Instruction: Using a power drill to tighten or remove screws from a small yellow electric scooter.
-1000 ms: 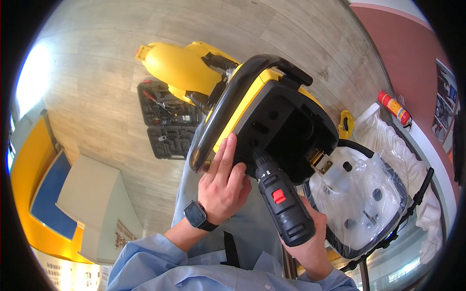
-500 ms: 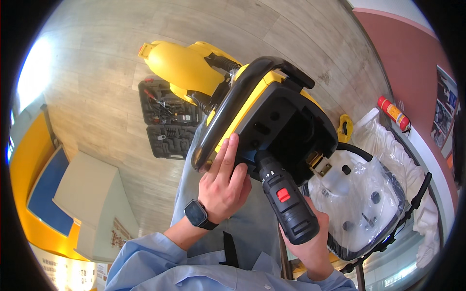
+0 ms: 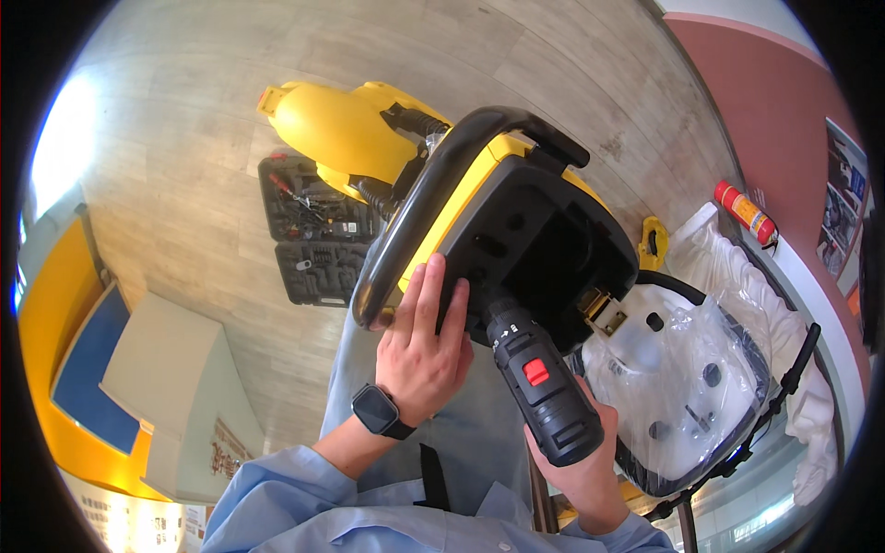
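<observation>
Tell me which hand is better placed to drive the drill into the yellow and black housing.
Right. The right hand already grips the black power drill, whose nose points into the housing's black underside. The left hand lies flat against the housing edge, fingers spread, likely steadying it.

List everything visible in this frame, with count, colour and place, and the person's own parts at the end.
Machine housing: 1, yellow and black with a black handle bar, centre, on the lap.
Power drill: 1, black with a red switch, nose against the housing.
Yellow shell part: 1, on the floor above the housing.
Tool case: 1, black, lying open on the floor, left of centre.
Plastic-wrapped white part: 1, right.
Fire extinguisher: 1, red, by the right wall.
Wristwatch: 1, black, left wrist.
Left hand: flat against the housing.
Right hand: gripping the drill.
</observation>
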Demonstrator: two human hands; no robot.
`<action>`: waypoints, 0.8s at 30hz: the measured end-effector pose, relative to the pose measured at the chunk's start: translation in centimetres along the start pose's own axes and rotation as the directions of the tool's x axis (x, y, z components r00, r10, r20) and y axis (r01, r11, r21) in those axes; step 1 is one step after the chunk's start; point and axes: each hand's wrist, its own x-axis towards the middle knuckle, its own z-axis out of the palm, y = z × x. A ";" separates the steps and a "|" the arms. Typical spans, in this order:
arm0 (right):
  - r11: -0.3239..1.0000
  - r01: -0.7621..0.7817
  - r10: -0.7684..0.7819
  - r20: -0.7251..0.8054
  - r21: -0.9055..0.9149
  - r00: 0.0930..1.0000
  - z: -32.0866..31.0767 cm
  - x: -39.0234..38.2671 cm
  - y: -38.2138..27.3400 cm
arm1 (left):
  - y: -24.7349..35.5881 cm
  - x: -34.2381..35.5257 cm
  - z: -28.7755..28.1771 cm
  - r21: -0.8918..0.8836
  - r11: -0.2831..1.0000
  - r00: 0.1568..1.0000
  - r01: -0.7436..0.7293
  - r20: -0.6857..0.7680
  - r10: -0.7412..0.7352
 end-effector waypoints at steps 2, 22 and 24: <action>1.000 0.030 -0.030 0.010 -0.001 0.999 0.0 0.0 0.2 | 0.2 0.1 0.1 0.007 1.000 1.000 0.007 0.003 -0.007; 1.000 -0.019 0.019 0.000 0.013 1.000 0.3 -0.1 -0.6 | 0.2 0.0 0.2 0.001 1.000 1.000 0.013 0.018 -0.013; 1.000 -0.022 0.022 0.007 0.001 1.000 0.4 -0.1 -0.7 | -0.1 -0.2 0.2 -0.009 1.000 1.000 -0.001 0.005 0.001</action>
